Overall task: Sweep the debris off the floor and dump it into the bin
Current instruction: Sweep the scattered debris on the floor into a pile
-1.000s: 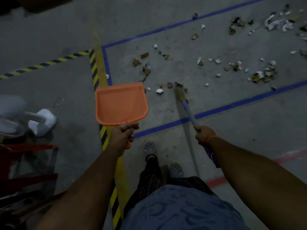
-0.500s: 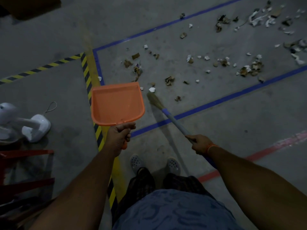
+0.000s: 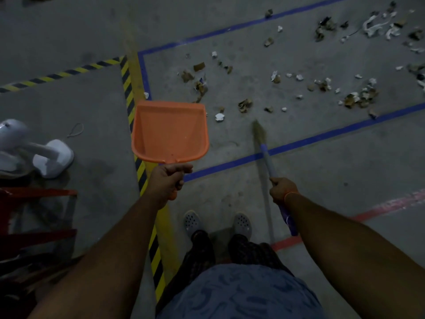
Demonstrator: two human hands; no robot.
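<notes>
My left hand [image 3: 167, 180] grips the handle of an orange dustpan [image 3: 170, 132], held above the floor with its mouth pointing away from me. My right hand [image 3: 281, 192] grips the blue-and-grey handle of a broom [image 3: 266, 155]. Its straw head [image 3: 258, 131] points at the floor just short of the nearest scraps. Debris [image 3: 246, 105] of brown and white paper bits lies scattered inside a blue-taped rectangle, thicker toward the far right [image 3: 361, 99]. No bin is in view.
Yellow-and-black hazard tape [image 3: 135, 139] runs past the dustpan toward me. A white fan-like appliance [image 3: 46, 157] and a red rack [image 3: 34, 215] stand at the left. Blue tape [image 3: 322, 139] and red tape [image 3: 391, 206] cross the grey concrete. My feet [image 3: 218, 223] stand below.
The broom head swung from left of centre back to the right, ending near the blue line. The dustpan stayed held in the left hand. The view shifted slightly.
</notes>
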